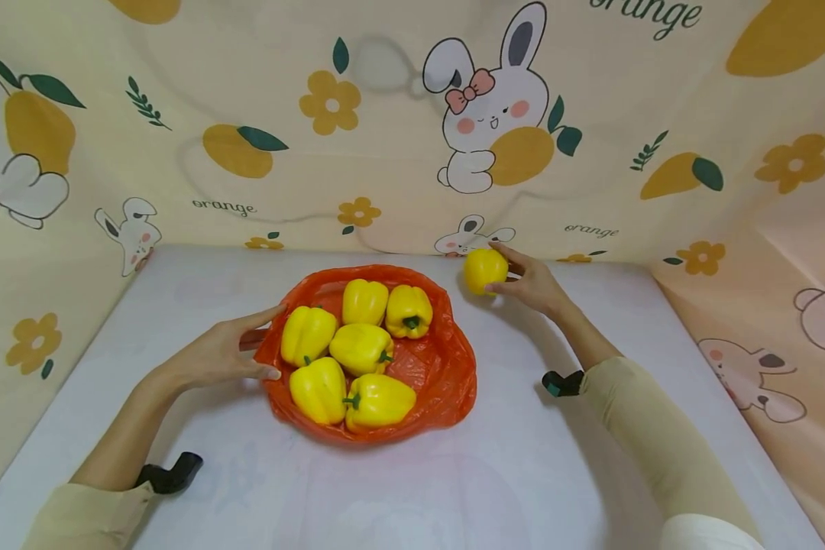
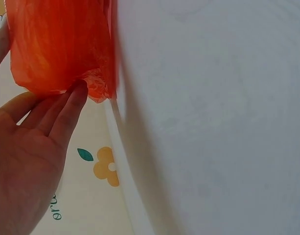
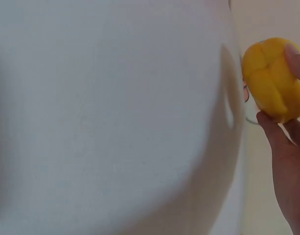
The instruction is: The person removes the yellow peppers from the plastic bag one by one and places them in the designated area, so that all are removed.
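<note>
My right hand [image 1: 529, 283] grips a yellow bell pepper [image 1: 485, 271] between thumb and fingers, to the right of the bag, near the back of the table. In the right wrist view the same pepper [image 3: 272, 81] appears slightly above the tabletop. A red plastic bag [image 1: 447, 382] with its rim spread wide sits left of centre, with several yellow bell peppers [image 1: 360, 347] lying inside. Against the bag's left side rests my left hand [image 1: 213, 351], thumb and fingers spread. Its fairly straight fingers touch the red plastic in the left wrist view.
The white table [image 1: 522, 473] meets a cloth backdrop [image 1: 385, 153] printed with rabbits, oranges and flowers at the back and sides. A black wrist mount [image 1: 172, 473] sits at the left cuff, another dark mount [image 1: 562, 383] at the right cuff.
</note>
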Motion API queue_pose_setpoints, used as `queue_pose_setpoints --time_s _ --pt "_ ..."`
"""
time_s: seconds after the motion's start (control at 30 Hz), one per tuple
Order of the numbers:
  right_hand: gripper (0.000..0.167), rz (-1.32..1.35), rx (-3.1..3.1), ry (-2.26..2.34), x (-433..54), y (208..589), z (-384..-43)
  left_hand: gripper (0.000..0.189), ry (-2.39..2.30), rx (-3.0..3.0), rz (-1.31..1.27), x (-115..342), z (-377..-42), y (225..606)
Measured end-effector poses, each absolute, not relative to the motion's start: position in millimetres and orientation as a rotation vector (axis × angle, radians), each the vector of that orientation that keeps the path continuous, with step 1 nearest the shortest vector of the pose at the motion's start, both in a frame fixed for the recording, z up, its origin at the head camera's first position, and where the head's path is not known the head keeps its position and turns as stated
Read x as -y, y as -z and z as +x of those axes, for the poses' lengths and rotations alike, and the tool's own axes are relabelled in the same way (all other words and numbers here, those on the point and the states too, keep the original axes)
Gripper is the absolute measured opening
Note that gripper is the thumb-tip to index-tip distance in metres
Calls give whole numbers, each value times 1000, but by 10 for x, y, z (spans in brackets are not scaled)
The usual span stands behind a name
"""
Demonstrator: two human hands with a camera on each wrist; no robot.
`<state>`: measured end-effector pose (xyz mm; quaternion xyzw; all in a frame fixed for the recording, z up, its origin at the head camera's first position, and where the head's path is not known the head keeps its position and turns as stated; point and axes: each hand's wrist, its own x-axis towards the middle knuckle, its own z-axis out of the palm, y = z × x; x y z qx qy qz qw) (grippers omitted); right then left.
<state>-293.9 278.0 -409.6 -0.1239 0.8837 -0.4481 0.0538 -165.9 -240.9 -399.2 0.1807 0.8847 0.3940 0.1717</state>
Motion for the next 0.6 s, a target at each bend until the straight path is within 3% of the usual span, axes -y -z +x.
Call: queue_pose_setpoints --time_s 0.6 --pt "76 -257 -2473 1583 -2819 4025 -2899 99 -1125 -2505 527 2398 -1674 4012"
